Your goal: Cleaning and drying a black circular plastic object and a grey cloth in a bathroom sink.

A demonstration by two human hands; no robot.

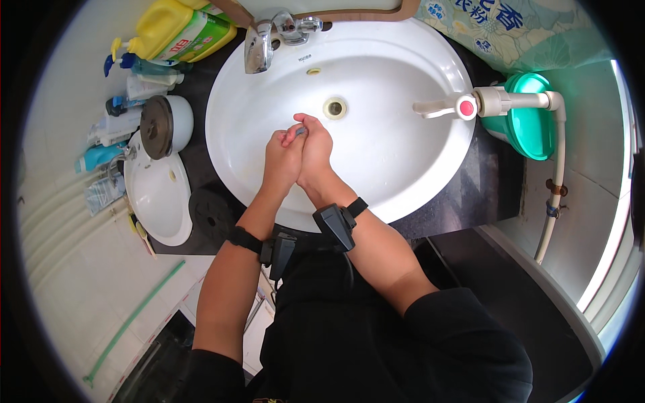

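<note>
Over the white oval washbasin (390,154), my left hand (283,160) and my right hand (316,144) are pressed together, palms facing and fingers curled around each other. A small grey-blue bit (301,131) shows between the fingers; what it is, I cannot make out. Both hands sit above the near-left part of the bowl, below and left of the drain (334,108). Black devices are strapped on both wrists, a left one (278,254) and a right one (334,227). No running water is visible.
A chrome faucet (259,50) stands at the basin's far left. From the right, a white plastic tap (463,106) reaches over the rim, beside a green tub (533,121). Leftward are a yellow pump bottle (168,33), a lidded pot (176,126) and a smaller white basin (161,201).
</note>
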